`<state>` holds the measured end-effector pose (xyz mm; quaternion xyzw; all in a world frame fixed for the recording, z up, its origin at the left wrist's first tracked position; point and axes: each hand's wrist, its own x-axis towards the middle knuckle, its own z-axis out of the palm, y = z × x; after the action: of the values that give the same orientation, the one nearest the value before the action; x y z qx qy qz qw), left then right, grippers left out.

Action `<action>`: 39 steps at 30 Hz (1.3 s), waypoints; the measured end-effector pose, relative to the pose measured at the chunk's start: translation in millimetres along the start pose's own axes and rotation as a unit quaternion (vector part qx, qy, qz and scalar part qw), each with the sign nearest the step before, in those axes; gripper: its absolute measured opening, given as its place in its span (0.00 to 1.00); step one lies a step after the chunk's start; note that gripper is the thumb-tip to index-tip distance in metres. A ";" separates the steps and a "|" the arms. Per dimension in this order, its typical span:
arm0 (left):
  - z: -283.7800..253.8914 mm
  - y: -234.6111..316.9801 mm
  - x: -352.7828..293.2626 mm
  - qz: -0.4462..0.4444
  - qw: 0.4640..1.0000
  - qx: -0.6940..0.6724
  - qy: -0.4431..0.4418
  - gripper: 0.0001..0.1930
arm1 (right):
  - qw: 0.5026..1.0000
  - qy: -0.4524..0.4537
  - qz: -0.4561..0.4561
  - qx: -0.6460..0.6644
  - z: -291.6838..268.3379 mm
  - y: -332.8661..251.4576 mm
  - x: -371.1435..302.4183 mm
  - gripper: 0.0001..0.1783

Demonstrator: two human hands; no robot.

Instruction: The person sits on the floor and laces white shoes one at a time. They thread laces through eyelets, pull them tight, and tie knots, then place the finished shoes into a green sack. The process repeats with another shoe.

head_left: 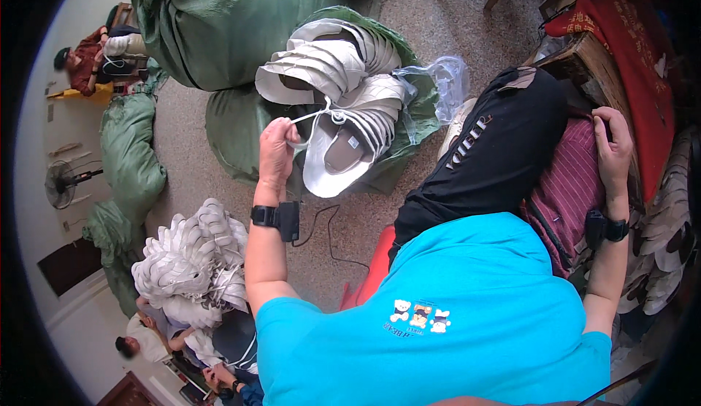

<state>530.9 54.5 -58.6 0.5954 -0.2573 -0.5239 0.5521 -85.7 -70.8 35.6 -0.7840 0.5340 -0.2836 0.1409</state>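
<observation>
Nested, pale, curved shoe uppers (369, 97) rest on green plastic sacking (422, 106). Thin white cord (338, 117) seems already knotted there, the length left over pinched in our left hand (277, 142); we cannot tell whether our right hand (614, 137), beside maroon striped cloth (566, 179), grips anything.

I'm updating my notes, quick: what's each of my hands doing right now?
Left hand: closed, holding a white lace.
Right hand: beside the striped cloth; can't tell if it's holding anything.
</observation>
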 end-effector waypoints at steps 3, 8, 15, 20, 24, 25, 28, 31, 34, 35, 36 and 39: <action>-17.6 -3.3 -1.8 0.022 0.990 -0.104 0.096 0.13 | 1.000 -0.010 -0.013 -0.008 -0.3 -8.7 6.4 0.04; -108.3 -23.3 20.9 0.093 0.817 0.350 0.449 0.10 | 0.999 -0.027 -0.023 -0.011 4.1 -10.1 11.1 0.04; -27.9 -70.2 62.3 0.226 0.751 0.593 0.183 0.07 | 0.999 -0.016 -0.037 -0.017 6.4 -11.2 10.6 0.04; -40.7 -141.4 99.2 0.019 0.777 0.605 0.172 0.10 | 0.999 -0.009 -0.026 -0.022 1.3 -6.3 6.9 0.04; -32.9 -160.4 114.9 -0.050 0.740 0.637 0.211 0.11 | 1.000 0.000 -0.002 -0.018 -2.6 -2.3 -0.2 0.04; -31.9 -165.2 115.4 -0.039 0.730 0.643 0.228 0.12 | 1.000 -0.001 0.002 -0.019 -3.0 -1.3 -1.0 0.03; -14.9 -173.3 116.1 -0.051 0.720 0.652 0.230 0.13 | 1.000 -0.006 0.008 -0.029 -3.0 -3.6 -1.7 0.04; -15.5 -172.2 117.1 -0.046 0.702 0.667 0.245 0.13 | 0.999 -0.010 0.011 -0.037 -0.5 -5.7 1.5 0.04; -32.5 -177.0 117.1 0.009 0.723 0.656 0.217 0.13 | 0.999 -0.018 0.006 -0.034 0.4 -7.7 6.2 0.04; -34.7 -177.3 117.2 0.041 0.732 0.650 0.200 0.13 | 0.999 -0.019 0.004 -0.033 0.8 -8.6 6.6 0.04; -34.4 -180.1 115.8 0.072 0.750 0.624 0.206 0.13 | 0.999 -0.020 0.005 -0.036 0.2 -9.6 6.5 0.04; -52.1 -188.1 108.3 0.093 0.836 0.511 0.180 0.14 | 0.999 -0.028 0.000 -0.022 4.7 -9.7 13.1 0.04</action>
<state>561.5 27.4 -278.1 0.8499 -0.4385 -0.1480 0.2520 -72.0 -79.5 40.8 -0.7948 0.5357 -0.2495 0.1381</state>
